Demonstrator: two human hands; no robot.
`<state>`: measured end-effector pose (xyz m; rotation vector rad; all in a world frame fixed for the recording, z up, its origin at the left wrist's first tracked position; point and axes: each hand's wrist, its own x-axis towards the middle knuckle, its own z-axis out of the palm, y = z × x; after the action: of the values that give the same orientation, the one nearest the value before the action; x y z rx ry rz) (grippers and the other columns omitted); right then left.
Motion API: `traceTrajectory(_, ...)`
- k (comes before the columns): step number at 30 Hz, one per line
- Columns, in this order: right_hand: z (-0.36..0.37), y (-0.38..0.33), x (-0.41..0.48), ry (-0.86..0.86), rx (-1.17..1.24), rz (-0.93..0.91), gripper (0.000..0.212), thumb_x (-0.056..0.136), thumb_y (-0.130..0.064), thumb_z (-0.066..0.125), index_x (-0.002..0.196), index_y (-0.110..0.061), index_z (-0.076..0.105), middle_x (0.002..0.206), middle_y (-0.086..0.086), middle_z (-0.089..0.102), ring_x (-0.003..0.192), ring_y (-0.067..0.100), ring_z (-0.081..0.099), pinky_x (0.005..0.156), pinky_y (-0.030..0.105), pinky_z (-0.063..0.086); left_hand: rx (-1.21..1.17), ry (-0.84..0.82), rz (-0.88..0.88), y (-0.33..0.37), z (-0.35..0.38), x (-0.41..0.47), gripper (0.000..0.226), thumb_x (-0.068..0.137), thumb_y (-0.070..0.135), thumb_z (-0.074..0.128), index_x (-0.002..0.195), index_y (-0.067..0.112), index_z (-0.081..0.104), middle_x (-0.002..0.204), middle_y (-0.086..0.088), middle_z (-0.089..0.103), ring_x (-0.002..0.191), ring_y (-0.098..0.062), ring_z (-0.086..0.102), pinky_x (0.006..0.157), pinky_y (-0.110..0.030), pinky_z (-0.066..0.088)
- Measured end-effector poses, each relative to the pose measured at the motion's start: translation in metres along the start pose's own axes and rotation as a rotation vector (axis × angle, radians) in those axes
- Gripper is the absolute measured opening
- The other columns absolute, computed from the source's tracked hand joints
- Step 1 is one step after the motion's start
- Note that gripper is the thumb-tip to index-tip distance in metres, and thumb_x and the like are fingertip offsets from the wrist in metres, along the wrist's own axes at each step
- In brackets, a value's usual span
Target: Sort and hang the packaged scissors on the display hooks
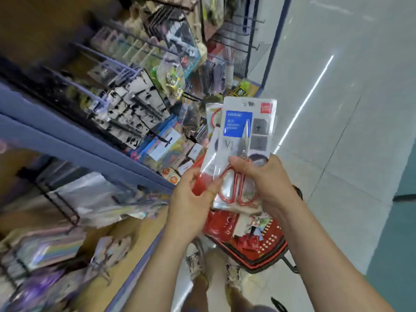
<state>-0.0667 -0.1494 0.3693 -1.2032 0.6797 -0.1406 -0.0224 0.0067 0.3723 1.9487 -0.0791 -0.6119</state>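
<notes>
I hold a small stack of packaged scissors in front of me. The front pack is clear plastic with a blue label and red-handled scissors inside. My right hand grips its lower end, thumb across the handles. Behind it lies a second pack with red handles showing at its top. My left hand pinches the lower left edge of the stack. Display hooks with hanging goods fill the rack to the upper left, blurred.
A red shopping basket with more packs stands on the floor below my hands, by my feet. A blue shelf edge runs diagonally on the left above trays of shiny stationery. Pale tiled aisle floor lies to the right.
</notes>
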Motion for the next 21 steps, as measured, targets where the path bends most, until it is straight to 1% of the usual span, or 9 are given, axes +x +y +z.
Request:
traceTrajectory(3,0.033,-0.015,-0.023,-0.014,0.028,0.031,0.01,0.091,-0.022,0.068,0.099,-0.018,0.07,0.087,0.0,0.078,0.08,0.017,0.076,0.072,0.031,0.062,-0.151,0.062,-0.069,0.012,-0.033,-0.03,0.01,0.085,0.043,0.071,0.09,0.038,0.065,0.088,0.002,0.075,0.082,-0.022,0.072,0.08,-0.056,0.056)
traceTrajectory(5,0.056,-0.021,-0.037,-0.034,0.008,0.033,0.014,0.093,-0.029,0.065,0.1,-0.018,0.07,0.088,-0.001,0.079,0.082,0.016,0.076,0.074,0.031,0.062,-0.224,0.148,-0.119,0.012,-0.057,-0.051,0.003,0.093,0.026,0.065,0.091,0.028,0.065,0.082,-0.003,0.074,0.072,-0.024,0.069,0.074,-0.057,0.054)
traceTrajectory(6,0.07,-0.022,-0.044,-0.054,-0.003,0.034,0.019,0.093,-0.031,0.064,0.103,-0.016,0.071,0.09,0.0,0.079,0.083,0.017,0.076,0.075,0.033,0.061,-0.222,0.202,-0.117,0.011,-0.07,-0.06,0.008,0.096,0.019,0.062,0.091,0.026,0.064,0.08,-0.003,0.073,0.07,-0.024,0.068,0.073,-0.056,0.054)
traceTrajectory(8,0.099,-0.022,-0.058,-0.088,-0.005,0.042,0.032,0.092,-0.038,0.063,0.11,-0.013,0.071,0.094,0.004,0.078,0.087,0.022,0.075,0.081,0.039,0.06,-0.201,0.296,-0.082,0.008,-0.094,-0.08,0.015,0.097,0.015,0.058,0.088,0.026,0.062,0.075,-0.001,0.072,0.067,-0.02,0.066,0.069,-0.047,0.054)
traceTrajectory(10,0.128,-0.02,-0.075,-0.107,0.001,0.041,0.035,0.093,-0.041,0.062,0.109,-0.012,0.071,0.096,0.004,0.078,0.09,0.023,0.075,0.086,0.045,0.059,-0.171,0.399,-0.031,0.006,-0.118,-0.103,0.017,0.097,0.015,0.059,0.086,0.027,0.06,0.069,0.009,0.071,0.061,-0.008,0.064,0.061,-0.031,0.05)
traceTrajectory(14,0.177,-0.012,-0.117,-0.212,-0.008,0.032,0.022,0.1,-0.035,0.055,0.097,-0.019,0.069,0.088,-0.004,0.078,0.085,0.016,0.075,0.076,0.035,0.059,-0.237,0.536,-0.071,-0.009,-0.159,-0.154,0.011,0.096,0.018,0.06,0.088,0.025,0.06,0.071,0.011,0.07,0.051,-0.001,0.058,0.047,-0.021,0.046)
traceTrajectory(16,0.194,0.004,-0.142,-0.241,-0.019,0.054,0.021,0.1,-0.038,0.054,0.1,-0.022,0.068,0.09,-0.004,0.078,0.087,0.017,0.075,0.079,0.038,0.06,-0.318,0.561,-0.11,-0.027,-0.176,-0.179,0.009,0.096,0.017,0.061,0.089,0.023,0.061,0.077,0.005,0.066,0.05,0.0,0.057,0.046,-0.021,0.045)
traceTrajectory(18,0.208,0.023,-0.169,-0.225,-0.026,0.081,0.029,0.099,-0.041,0.055,0.113,-0.018,0.066,0.097,-0.001,0.078,0.091,0.018,0.075,0.079,0.039,0.061,-0.325,0.587,-0.092,-0.051,-0.191,-0.203,0.014,0.094,0.011,0.063,0.086,0.022,0.062,0.076,0.005,0.062,0.051,0.003,0.055,0.048,-0.016,0.043)
traceTrajectory(21,0.226,0.054,-0.21,-0.217,-0.055,0.117,0.039,0.098,-0.042,0.056,0.121,-0.011,0.063,0.1,0.001,0.078,0.092,0.019,0.075,0.076,0.036,0.06,-0.332,0.615,-0.075,-0.088,-0.207,-0.242,0.024,0.091,0.004,0.065,0.079,0.025,0.062,0.073,0.005,0.06,0.06,0.003,0.054,0.059,-0.013,0.044)
